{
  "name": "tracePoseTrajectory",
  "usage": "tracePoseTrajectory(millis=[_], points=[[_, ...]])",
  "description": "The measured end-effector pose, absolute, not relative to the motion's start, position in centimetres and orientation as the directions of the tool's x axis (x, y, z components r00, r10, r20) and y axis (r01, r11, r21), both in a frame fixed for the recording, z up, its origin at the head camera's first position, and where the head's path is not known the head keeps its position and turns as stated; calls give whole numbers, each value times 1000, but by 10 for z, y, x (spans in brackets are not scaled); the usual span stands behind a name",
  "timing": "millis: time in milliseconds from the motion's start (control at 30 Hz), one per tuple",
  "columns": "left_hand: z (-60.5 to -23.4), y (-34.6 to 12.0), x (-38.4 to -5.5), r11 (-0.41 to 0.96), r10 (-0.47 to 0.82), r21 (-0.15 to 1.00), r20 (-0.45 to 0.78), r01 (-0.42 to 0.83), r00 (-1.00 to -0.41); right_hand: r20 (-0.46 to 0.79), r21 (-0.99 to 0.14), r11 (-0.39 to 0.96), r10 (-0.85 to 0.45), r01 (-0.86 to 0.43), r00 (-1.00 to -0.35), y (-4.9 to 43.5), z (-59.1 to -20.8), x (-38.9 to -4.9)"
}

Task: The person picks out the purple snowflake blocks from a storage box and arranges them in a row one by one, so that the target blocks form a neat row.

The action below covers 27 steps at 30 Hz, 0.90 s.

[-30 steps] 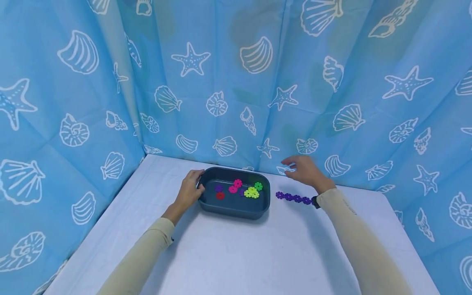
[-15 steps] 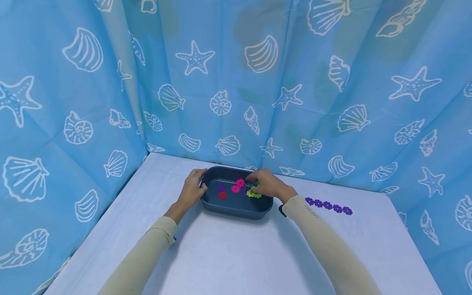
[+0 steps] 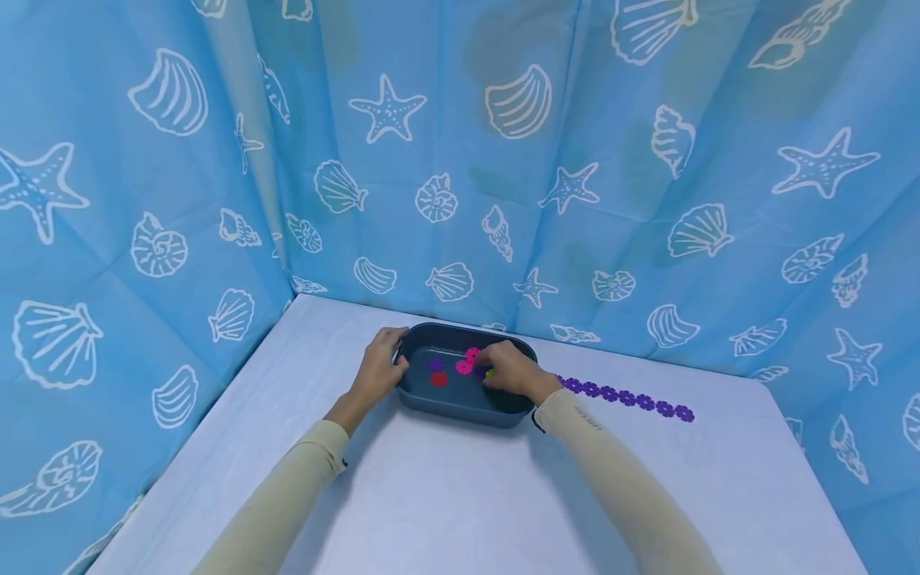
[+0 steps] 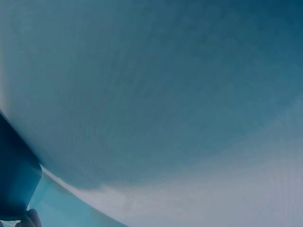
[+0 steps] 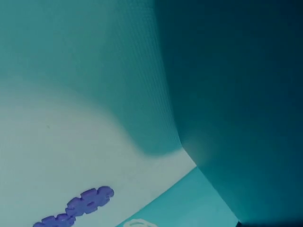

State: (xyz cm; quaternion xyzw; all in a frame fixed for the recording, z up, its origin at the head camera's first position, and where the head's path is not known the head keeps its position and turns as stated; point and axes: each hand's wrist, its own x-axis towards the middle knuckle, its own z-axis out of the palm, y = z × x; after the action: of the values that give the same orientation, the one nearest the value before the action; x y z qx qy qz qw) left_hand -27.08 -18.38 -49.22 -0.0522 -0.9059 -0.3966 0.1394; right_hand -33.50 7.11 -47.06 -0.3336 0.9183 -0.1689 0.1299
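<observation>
A dark grey-blue oblong plastic tub point(image 3: 446, 411) sits on the white table. My left hand point(image 3: 375, 369) grips its left end, thumb at the rim; in the left wrist view its fingertips point(image 4: 31, 219) show at the tub's edge. My right hand point(image 3: 512, 369) reaches into the tub's right part, fingers bent down among notched plastic discs. Near them are pink discs point(image 3: 465, 367) and a partly covered yellow-green disc point(image 3: 490, 373). Further left lie a purple disc point(image 3: 437, 364) and a red disc point(image 3: 439, 378). I cannot tell whether the right fingers pinch a disc.
A chain of joined purple discs point(image 3: 627, 398) lies on the table point(image 3: 460, 495) right of the tub, its near end partly behind the right wrist. A blue shell-patterned curtain point(image 3: 460, 160) rises behind the table and along both sides.
My right hand has come from above the purple chain, leftward and down into the tub, covering the green and most yellow-green discs. More of the chain shows. My left hand keeps its hold.
</observation>
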Motion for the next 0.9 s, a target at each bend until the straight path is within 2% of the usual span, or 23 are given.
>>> tracePoseTrajectory(millis=[333,633,900], points=[[-494,-184,-270,679,-26,706,294,199,-955,-130,-400,748,-618,-529,-776,67,-476,-335],[-492,-184,-270,681,-24,707,285,193,-958,-123,-349,746,-636,-567,-762,62,-481,-340],[-495,-186,-272,676,-18,707,294,205,-956,-68,-341,716,-665,-609,-743,62,-485,-340]])
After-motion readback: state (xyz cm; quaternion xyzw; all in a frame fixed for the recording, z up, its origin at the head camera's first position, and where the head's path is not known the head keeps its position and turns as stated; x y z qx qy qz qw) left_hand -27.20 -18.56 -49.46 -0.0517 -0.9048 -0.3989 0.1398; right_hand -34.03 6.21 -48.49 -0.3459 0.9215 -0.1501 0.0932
